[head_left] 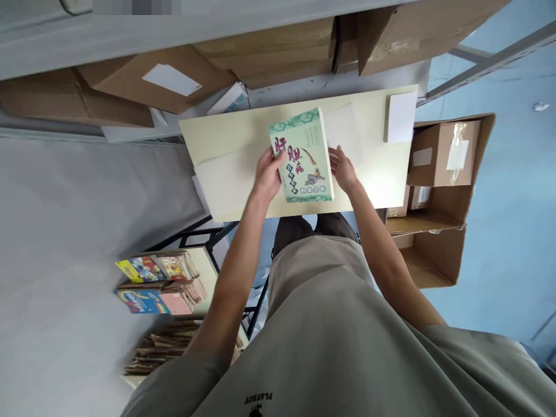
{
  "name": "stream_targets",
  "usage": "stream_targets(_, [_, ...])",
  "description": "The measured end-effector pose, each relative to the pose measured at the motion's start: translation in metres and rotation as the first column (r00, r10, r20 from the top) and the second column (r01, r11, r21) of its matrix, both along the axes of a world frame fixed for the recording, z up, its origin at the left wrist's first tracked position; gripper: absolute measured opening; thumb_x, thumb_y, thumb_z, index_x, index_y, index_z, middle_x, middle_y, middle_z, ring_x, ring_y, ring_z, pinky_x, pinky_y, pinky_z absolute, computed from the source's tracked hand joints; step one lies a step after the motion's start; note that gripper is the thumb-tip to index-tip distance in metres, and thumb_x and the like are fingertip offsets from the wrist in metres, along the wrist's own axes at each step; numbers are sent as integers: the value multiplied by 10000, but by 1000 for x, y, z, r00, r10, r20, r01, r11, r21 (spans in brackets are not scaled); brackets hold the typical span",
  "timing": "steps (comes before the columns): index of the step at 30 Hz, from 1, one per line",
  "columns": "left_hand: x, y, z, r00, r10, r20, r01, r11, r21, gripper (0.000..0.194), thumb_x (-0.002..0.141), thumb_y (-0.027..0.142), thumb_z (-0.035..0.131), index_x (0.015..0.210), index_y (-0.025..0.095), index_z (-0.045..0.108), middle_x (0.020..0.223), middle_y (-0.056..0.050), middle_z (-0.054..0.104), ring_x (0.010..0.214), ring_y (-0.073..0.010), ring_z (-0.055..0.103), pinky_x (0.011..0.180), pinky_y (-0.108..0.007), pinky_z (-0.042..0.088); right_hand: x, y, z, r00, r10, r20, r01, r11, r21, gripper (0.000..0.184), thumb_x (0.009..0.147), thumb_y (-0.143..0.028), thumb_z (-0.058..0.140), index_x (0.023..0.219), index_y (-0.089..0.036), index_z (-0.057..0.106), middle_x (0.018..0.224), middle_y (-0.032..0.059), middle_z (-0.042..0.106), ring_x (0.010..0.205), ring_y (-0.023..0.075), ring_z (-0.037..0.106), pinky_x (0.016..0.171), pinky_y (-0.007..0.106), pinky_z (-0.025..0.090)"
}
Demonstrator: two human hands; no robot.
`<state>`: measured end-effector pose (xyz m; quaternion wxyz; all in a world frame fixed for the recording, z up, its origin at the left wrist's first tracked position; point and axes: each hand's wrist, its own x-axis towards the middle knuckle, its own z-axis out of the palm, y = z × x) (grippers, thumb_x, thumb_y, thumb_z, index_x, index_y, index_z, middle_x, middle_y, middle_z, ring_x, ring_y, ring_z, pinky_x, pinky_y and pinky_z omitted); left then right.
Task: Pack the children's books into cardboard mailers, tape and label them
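Note:
A thick paperback book point(310, 150) with a pale green cover, dark green bands and large magenta Chinese characters is held above a cream tabletop point(369, 185). My left hand point(269, 174) is closed on its left edge, thumb across the front cover and the other fingers mostly hidden behind. At the book's right edge is my right hand point(342, 168), fingers loosely bent and a little apart, fingertips at or touching the page edges. No thumb of that hand lies over the cover. Pale sheets of paper point(230, 182) lie on the tabletop under and beside the book.
A white stack point(402, 117) sits at the tabletop's right end. Cardboard boxes point(269, 55) line the shelf beyond. More boxes point(454, 153) stand to the right. On the left, a black-framed rack point(215, 234) stands by upright books and magazines point(152, 289).

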<state>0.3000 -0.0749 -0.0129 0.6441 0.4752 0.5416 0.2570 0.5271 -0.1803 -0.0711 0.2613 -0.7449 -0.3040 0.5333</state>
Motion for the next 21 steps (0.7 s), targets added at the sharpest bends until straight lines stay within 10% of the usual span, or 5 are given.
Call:
stream_targets(5, [46,-25,-94,967,239,83,-214,947,-238,654,838,721,1003,1184,244,720,1334,-177,848,1409,-410,791,1200,-601,661,51,-16,-4,992,-42,-122,40,999,-18,836,1203,-845,348,1627,-211,690,1386,162,860,1315,278,797,1181,500,648])
stream_targets(16, [51,-23,-109,953,300,32,-285,931,-230,634,880,713,989,1264,287,720,1359,-129,849,1357,-361,795,1144,-541,667,37,-26,-4,984,89,153,-104,990,92,534,1213,-576,507,1534,-222,744,1492,173,821,1386,316,786,1231,530,645])
stream_targets(21, [57,-26,-121,930,365,39,-346,908,-236,590,892,649,999,1241,269,713,1408,-148,836,1393,-370,788,1162,-538,666,83,-45,-13,808,-57,587,9,996,86,582,1229,-554,479,1608,-158,674,1557,261,721,1529,394,676,1253,673,603])
